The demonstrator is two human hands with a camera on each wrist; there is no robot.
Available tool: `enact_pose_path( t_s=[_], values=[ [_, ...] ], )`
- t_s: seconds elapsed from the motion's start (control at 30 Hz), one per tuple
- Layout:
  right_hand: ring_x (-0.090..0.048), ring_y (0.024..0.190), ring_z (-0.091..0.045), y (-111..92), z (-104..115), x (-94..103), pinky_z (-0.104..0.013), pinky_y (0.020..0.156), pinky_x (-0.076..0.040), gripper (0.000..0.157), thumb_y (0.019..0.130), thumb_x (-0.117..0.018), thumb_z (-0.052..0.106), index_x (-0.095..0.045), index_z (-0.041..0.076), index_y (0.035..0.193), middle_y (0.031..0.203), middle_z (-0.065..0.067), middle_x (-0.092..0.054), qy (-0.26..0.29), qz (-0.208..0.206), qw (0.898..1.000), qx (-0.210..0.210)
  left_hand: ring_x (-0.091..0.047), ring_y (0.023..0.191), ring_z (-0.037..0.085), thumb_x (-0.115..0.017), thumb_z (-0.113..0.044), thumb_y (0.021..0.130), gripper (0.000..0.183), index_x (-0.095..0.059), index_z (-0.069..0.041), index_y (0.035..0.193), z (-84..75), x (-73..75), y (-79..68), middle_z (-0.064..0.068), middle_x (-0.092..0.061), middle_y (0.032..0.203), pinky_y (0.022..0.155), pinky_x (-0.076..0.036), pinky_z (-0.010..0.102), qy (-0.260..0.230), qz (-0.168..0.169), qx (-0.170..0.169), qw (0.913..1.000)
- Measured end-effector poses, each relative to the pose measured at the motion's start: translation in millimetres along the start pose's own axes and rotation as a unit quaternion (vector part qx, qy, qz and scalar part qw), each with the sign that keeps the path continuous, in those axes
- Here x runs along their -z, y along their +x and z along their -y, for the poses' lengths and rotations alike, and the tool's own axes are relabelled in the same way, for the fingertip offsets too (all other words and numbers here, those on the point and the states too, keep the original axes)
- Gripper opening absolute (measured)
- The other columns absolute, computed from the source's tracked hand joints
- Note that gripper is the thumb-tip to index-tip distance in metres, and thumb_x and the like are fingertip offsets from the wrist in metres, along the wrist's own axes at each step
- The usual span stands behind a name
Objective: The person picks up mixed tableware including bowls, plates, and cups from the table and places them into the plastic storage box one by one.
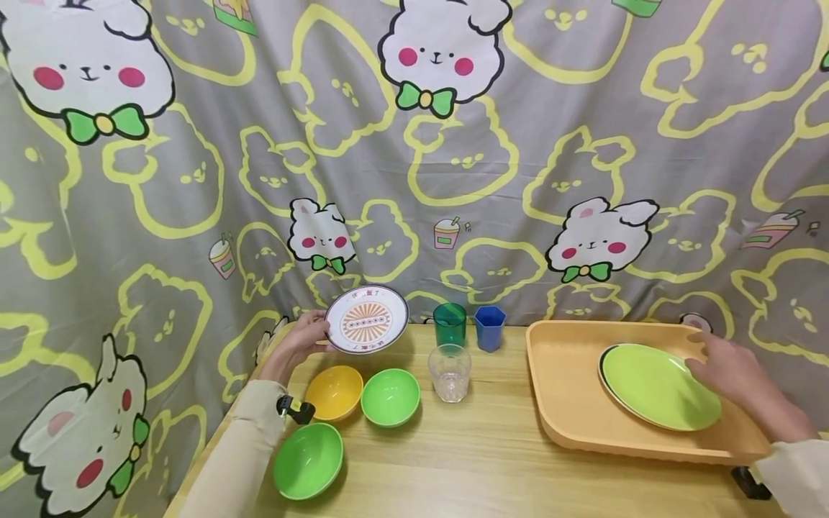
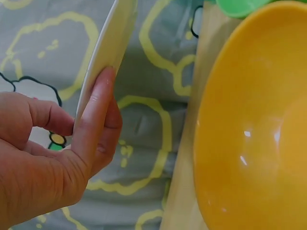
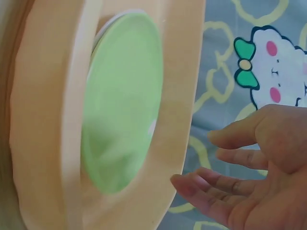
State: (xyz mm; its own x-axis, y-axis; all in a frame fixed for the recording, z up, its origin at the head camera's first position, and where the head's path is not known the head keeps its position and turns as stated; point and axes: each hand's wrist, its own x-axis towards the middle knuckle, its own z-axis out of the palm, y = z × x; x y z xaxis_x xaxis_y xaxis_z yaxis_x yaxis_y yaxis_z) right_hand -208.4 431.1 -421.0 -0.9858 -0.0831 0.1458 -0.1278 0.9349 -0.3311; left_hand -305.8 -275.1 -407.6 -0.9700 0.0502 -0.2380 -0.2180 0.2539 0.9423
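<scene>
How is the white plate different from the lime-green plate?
The white plate has an orange sunburst and writing on it, while the lime-green plate looks plain. The white plate is held up tilted in the left hand; the lime-green plate lies in the light-orange tray. Both look round.

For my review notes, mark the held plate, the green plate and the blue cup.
Held plate point(image 1: 366, 319): head view, its printed centre.
Green plate point(image 1: 660, 387): head view, its upper face.
Blue cup point(image 1: 490, 334): head view, its side.
</scene>
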Motion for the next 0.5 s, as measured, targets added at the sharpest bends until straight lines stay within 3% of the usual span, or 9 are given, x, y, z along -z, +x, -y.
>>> enact_pose_path(
  t_s=[0.2, 0.37, 0.5],
  values=[
    [-0.060, 0.095, -0.061, 1, 18, -7.5, -0.066, 0.069, -0.049, 0.048, 0.097, -0.064, 0.014, -0.047, -0.017, 0.129, 0.111, -0.045, -0.059, 0.042, -0.044, 0.998, -0.005, -0.059, 0.095, 0.024, -0.039, 0.002, 0.098, 0.055, -0.024, 0.012, 0.151, -6.8, -9.8, -10.3, 0.031, -0.045, 0.137, 0.075, -0.063, 0.033, -0.014, -0.009, -0.028, 0.9995],
    [-0.063, 0.092, -0.059, 6, 34, -18.2, -0.066, 0.071, -0.052, 0.049, 0.095, -0.067, 0.010, -0.048, -0.018, 0.131, 0.108, -0.044, -0.060, 0.079, -0.093, 0.992, 0.023, -0.059, 0.097, 0.024, -0.039, 0.002, 0.100, 0.054, -0.024, 0.012, 0.151, -15.2, -19.8, -18.5, 0.032, -0.044, 0.139, 0.075, -0.064, 0.035, -0.020, -0.010, -0.050, 0.9985],
    [-0.062, 0.094, -0.060, 8, 46, -23.7, -0.067, 0.074, -0.053, 0.053, 0.096, -0.067, 0.009, -0.044, -0.019, 0.135, 0.110, -0.045, -0.059, 0.096, -0.104, 0.990, 0.024, -0.058, 0.097, 0.024, -0.039, 0.003, 0.100, 0.053, -0.025, 0.011, 0.150, -19.8, -26.0, -24.1, 0.032, -0.044, 0.140, 0.073, -0.064, 0.034, -0.026, -0.016, -0.055, 0.9980]
  ],
)
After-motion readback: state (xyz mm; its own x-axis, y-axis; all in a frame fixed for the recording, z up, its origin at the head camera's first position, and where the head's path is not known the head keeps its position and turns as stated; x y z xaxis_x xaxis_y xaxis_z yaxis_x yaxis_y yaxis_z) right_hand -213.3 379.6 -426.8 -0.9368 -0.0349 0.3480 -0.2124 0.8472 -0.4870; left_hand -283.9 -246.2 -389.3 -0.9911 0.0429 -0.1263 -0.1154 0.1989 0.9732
